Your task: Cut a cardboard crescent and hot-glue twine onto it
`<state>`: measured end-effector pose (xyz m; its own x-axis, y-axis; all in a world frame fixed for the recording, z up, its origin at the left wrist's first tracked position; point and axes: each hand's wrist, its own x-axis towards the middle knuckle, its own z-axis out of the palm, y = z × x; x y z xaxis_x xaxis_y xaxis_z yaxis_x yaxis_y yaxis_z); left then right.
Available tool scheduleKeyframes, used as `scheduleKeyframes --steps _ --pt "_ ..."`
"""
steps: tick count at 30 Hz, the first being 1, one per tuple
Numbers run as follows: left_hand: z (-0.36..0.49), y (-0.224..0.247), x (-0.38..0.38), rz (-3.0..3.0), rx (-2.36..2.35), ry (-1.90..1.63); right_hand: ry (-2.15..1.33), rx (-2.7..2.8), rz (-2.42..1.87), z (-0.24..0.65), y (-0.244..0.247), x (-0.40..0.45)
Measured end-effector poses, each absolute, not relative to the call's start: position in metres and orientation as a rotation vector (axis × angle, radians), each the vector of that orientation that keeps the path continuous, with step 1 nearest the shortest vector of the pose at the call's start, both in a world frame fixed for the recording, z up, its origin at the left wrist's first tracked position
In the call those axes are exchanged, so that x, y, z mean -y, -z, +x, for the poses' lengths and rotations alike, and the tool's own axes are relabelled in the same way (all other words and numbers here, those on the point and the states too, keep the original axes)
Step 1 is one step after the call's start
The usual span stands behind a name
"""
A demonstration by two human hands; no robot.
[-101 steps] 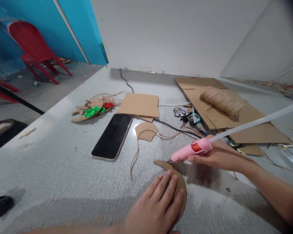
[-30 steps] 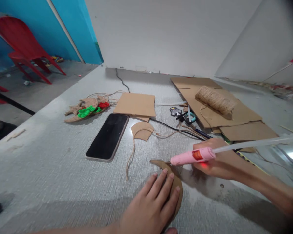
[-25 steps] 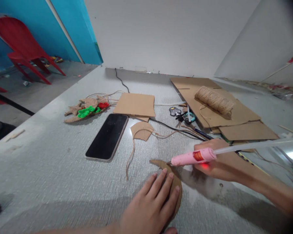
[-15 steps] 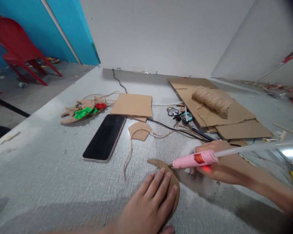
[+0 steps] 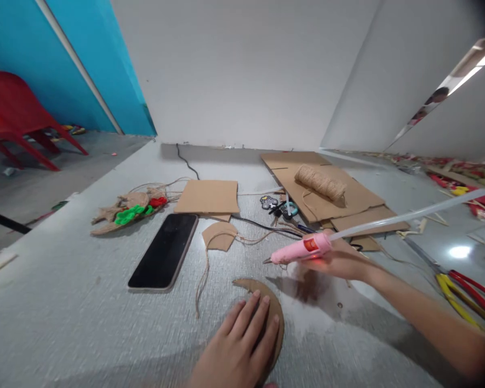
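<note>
A curved, crescent-like piece of cardboard (image 5: 278, 318) lies on the grey table. My left hand (image 5: 242, 342) rests flat on it with the fingers spread, covering its inner part. To the upper right, my right hand (image 5: 337, 261) is wrapped round a pink glue gun (image 5: 301, 249), whose metal tip points left, above the table and apart from the cardboard. A long translucent glue stick (image 5: 408, 216) sticks out of the back of the gun. Beyond my left hand, a small cardboard piece (image 5: 220, 237) has a length of twine (image 5: 206, 269) lying across it.
A phone (image 5: 164, 252) lies at the left, near a twine-covered ornament (image 5: 131, 210) with green and red parts. A twine roll (image 5: 320, 182) sits on cardboard sheets (image 5: 359, 194). Keys (image 5: 286, 210) and a black cable (image 5: 262, 225) lie mid-table; pliers (image 5: 461, 291) are at the right.
My right hand has lifted the glue gun up and away from the crescent's edge. My left hand stays on the crescent. The view has tilted up and turned right.
</note>
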<state>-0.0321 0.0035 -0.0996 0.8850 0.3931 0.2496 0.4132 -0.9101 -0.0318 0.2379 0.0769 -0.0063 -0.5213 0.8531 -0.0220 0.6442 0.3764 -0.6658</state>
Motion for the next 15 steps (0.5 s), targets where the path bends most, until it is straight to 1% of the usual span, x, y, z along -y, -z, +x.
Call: scheduleKeyframes --steps 3,6,12,15 --pt "-0.031 0.096 -0.003 -3.071 0.675 0.292 -1.139 2.261 -1.161 0.229 0.004 -0.078" --pt "-0.030 0.093 -0.002 -3.165 0.750 0.232 -1.277 2.214 -1.040 0.223 0.010 -0.082" --pt "-0.028 0.082 -0.001 -3.258 0.825 0.154 -1.329 2.137 -1.036 0.222 0.036 -0.097" --pt "-0.029 0.079 0.000 -3.267 0.825 0.179 -1.332 2.108 -1.044 0.220 0.040 -0.100"
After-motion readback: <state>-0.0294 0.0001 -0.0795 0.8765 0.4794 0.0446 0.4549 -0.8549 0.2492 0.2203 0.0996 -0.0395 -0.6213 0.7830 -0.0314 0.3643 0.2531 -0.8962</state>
